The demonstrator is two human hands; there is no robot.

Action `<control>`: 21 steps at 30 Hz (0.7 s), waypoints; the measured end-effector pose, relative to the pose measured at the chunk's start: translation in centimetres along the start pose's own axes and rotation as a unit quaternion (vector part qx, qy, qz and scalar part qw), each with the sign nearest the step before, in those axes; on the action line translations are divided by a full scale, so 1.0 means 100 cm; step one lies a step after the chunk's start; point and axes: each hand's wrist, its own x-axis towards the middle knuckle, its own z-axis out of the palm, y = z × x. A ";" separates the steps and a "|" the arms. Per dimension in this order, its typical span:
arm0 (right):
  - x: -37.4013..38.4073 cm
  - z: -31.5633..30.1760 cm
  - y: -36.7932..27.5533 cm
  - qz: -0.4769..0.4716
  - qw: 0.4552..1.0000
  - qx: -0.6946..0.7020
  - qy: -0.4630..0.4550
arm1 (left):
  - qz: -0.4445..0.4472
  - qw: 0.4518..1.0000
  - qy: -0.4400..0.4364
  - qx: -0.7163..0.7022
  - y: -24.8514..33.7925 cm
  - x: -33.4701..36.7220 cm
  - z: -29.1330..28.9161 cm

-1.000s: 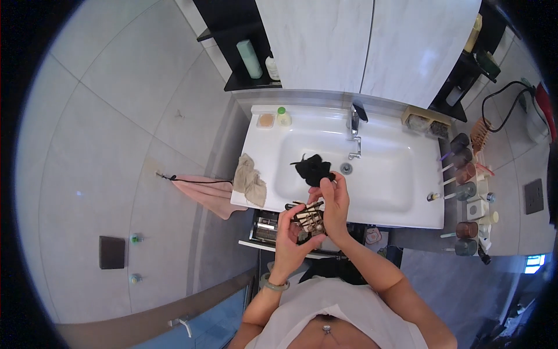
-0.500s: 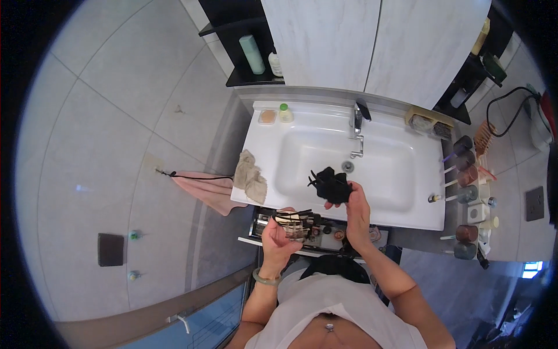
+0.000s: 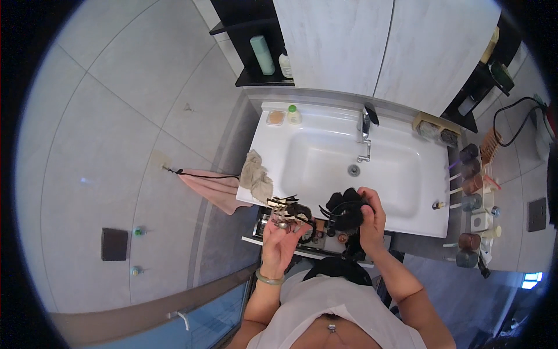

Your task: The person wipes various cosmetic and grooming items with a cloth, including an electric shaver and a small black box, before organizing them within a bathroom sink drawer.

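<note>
My left hand (image 3: 278,247) is closed around a cluster of hair clips (image 3: 285,210), some dark, some pale or metallic; their exact kinds are hard to make out. A bracelet circles that wrist. My right hand (image 3: 372,223) grips a bundle of black hair ties (image 3: 347,208), soft and bunched, with thin loops hanging off its left side. Both hands are over the front rim of the white washbasin (image 3: 427,218), above a pulled-out drawer (image 3: 250,239) holding small items. My hands and the things in them hide part of the drawer's contents.
A beige cloth (image 3: 256,177) lies on the basin's left edge, beside a hanging pink towel (image 3: 212,189). The faucet (image 3: 365,123) stands at the back. Cups with toothbrushes (image 3: 471,185) line the right wall. A green-capped bottle (image 3: 293,115) sits at the back left.
My right hand has brought the black hair ties nearer to me, from over the basin to its front rim. My left hand has turned the clips. The whole view has shifted slightly.
</note>
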 end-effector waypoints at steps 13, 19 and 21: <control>0.006 -0.006 -0.008 0.111 0.982 0.087 -0.126 | -0.009 0.994 0.035 -0.099 0.006 0.000 -0.006; 0.001 0.005 -0.013 0.105 0.976 0.067 -0.178 | 0.057 0.994 0.075 -0.057 0.004 0.001 0.000; -0.011 0.010 -0.007 0.097 0.976 0.033 -0.192 | 0.129 0.984 0.127 -0.003 -0.006 0.008 0.015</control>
